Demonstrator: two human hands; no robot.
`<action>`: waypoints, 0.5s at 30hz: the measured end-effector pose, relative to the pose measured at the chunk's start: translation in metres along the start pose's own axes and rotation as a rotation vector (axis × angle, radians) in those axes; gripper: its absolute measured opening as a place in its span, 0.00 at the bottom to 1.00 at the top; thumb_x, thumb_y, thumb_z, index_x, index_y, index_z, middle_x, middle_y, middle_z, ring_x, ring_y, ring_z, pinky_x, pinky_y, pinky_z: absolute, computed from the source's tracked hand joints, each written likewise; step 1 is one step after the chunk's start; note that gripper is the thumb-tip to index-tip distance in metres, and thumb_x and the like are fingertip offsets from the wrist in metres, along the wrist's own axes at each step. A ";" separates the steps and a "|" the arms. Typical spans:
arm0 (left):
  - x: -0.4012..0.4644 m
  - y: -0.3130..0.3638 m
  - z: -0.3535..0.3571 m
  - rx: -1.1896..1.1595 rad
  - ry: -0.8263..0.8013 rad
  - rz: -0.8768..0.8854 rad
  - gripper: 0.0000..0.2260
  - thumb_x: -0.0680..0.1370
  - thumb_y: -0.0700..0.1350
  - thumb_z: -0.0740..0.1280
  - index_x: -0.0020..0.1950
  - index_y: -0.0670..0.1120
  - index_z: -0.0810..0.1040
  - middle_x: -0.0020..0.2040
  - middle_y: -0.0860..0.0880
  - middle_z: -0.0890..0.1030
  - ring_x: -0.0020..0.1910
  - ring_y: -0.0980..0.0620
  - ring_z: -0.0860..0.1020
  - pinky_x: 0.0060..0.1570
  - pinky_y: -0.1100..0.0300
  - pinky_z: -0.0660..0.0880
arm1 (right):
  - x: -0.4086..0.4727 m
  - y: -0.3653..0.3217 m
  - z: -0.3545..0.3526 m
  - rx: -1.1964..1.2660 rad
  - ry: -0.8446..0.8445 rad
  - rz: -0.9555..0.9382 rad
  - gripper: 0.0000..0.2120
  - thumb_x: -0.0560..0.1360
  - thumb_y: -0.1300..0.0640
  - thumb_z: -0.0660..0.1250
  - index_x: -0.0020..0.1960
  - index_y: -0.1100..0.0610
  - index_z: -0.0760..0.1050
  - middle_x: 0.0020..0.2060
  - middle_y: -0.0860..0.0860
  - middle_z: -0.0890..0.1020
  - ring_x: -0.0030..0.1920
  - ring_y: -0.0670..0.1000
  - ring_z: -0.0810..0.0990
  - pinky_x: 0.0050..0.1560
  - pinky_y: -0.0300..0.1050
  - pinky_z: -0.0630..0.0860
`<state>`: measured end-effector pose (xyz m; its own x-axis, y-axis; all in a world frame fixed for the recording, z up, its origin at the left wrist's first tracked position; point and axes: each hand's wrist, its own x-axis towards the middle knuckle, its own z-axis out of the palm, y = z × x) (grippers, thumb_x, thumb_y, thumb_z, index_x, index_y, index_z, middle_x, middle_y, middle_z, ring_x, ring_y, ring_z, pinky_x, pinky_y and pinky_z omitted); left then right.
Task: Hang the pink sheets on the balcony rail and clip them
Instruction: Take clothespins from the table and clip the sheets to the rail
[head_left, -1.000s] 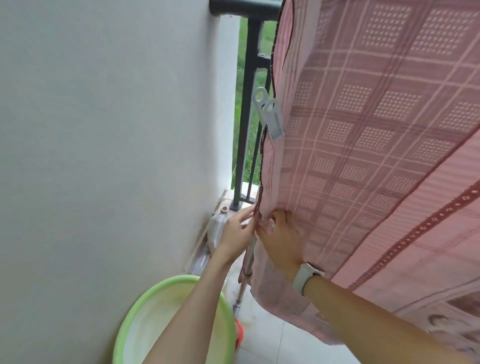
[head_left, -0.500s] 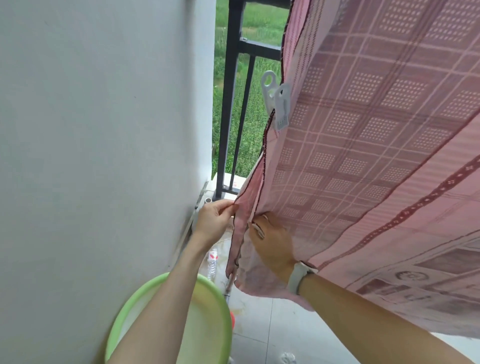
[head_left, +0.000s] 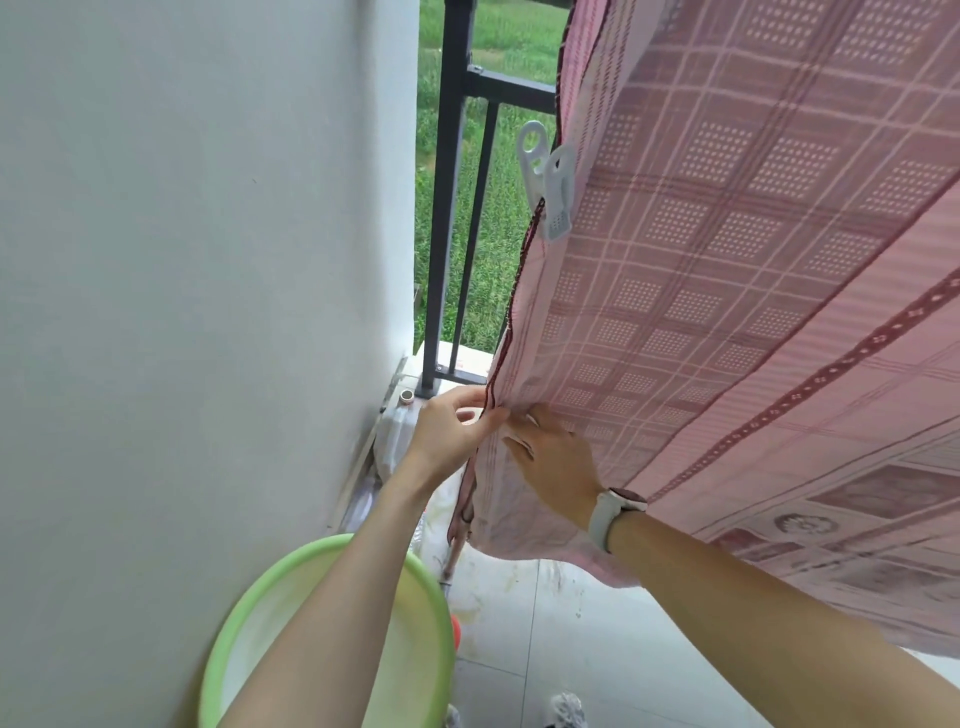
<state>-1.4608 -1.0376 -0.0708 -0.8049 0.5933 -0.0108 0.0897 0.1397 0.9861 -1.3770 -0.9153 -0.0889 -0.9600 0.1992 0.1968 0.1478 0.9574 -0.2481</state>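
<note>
One pink sheet (head_left: 727, 322) is hanging down and filling the right side. One white clip (head_left: 550, 187) is biting onto the sheet's left edge, up near the top. One dark balcony rail (head_left: 447, 208) is standing behind that edge. Two hands are showing: one left hand (head_left: 447, 431) and one right hand (head_left: 556, 462), both meeting at the sheet's left edge low down. One white watch (head_left: 615, 514) is sitting on the right wrist. One green basin (head_left: 332, 639) is sitting on the floor by the white wall.
</note>
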 end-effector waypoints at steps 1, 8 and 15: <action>0.002 0.002 0.002 0.053 0.018 0.007 0.06 0.74 0.44 0.68 0.49 0.45 0.80 0.46 0.51 0.81 0.47 0.55 0.78 0.52 0.61 0.73 | 0.000 0.003 -0.001 -0.006 -0.056 -0.010 0.17 0.77 0.57 0.59 0.65 0.50 0.69 0.58 0.54 0.75 0.48 0.58 0.80 0.39 0.52 0.78; 0.006 -0.003 0.008 0.162 0.180 0.117 0.10 0.77 0.42 0.64 0.36 0.44 0.72 0.32 0.54 0.74 0.33 0.57 0.72 0.35 0.71 0.68 | -0.004 -0.004 -0.041 0.260 -0.339 -0.004 0.17 0.78 0.52 0.58 0.64 0.56 0.59 0.41 0.54 0.75 0.35 0.52 0.74 0.38 0.52 0.70; 0.006 -0.014 0.031 0.045 0.290 0.019 0.13 0.80 0.46 0.56 0.35 0.50 0.65 0.31 0.52 0.69 0.31 0.56 0.67 0.33 0.60 0.63 | 0.035 -0.025 -0.113 -0.035 -0.259 -0.377 0.20 0.77 0.44 0.57 0.63 0.55 0.67 0.49 0.48 0.72 0.42 0.44 0.67 0.38 0.36 0.63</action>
<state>-1.4486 -1.0112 -0.0902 -0.9364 0.3455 0.0613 0.1265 0.1694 0.9774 -1.3873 -0.9092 0.0314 -0.9754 -0.2191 0.0226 -0.2197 0.9604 -0.1712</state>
